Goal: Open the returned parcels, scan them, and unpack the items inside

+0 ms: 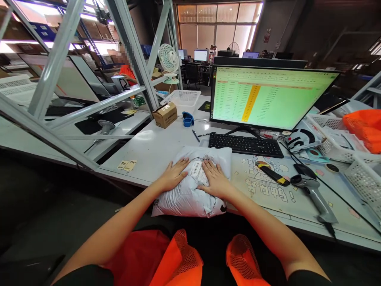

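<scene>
White parcel [187, 198] (barcoded, apparently) lies under left hand [175, 174] and right hand [216, 180].

cardboard box [164, 115]: "LE PERFUME" | parcel label [196, 169]: print too small to read

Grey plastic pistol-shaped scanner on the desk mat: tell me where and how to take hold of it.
Take the grey plastic pistol-shaped scanner by its handle, probably best from the right and above. The slim handle slants toward the near right, while the wider head lies far left; stay clear of the black cable at the handle's end.
</scene>
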Demonstrator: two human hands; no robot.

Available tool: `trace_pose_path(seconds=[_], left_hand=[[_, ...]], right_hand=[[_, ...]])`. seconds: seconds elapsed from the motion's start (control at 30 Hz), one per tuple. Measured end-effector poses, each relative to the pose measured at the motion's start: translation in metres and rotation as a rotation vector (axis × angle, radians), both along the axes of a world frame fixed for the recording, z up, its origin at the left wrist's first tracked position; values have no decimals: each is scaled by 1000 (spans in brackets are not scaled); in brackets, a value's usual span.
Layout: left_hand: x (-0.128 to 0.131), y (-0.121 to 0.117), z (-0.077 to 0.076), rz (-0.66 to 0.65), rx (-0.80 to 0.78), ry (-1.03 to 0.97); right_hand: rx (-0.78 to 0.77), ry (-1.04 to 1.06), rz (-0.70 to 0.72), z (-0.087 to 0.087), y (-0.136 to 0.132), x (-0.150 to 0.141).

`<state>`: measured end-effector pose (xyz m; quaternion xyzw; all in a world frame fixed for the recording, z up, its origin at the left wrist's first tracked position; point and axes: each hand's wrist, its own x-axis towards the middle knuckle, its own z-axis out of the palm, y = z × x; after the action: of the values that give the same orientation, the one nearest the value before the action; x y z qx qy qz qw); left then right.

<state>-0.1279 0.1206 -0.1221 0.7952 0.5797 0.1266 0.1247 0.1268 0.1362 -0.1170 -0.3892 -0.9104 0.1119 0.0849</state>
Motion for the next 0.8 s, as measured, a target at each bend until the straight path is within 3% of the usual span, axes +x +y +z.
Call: trace_pose_path(seconds=[0.1, 0.23, 0.33, 0.43, 0.53, 0.63, 0.8], left_hand=[[-16, 5, -15, 1, 36, 21], [-19, 10, -13, -15, 26, 48], [-9, 7, 2, 15, -32, 63], [13, -3, 20, 35, 43, 56], [42, -13, 23, -31, 112, 11], [59, -18, 7, -57, 90, 56], [62, -20, -17, -69, 188, 126]], right_hand=[[-59, -23, 31, -18, 3, 24], [-86, -29, 143, -26, 16, 50], [-86, 12, 170, -13, 15, 57], [-85, 127, 107, 11, 3, 46], [26, 233, 42, 22, -9, 29], [5, 103, 35, 3, -11, 20], [-34, -20, -1, -41, -9, 31]])
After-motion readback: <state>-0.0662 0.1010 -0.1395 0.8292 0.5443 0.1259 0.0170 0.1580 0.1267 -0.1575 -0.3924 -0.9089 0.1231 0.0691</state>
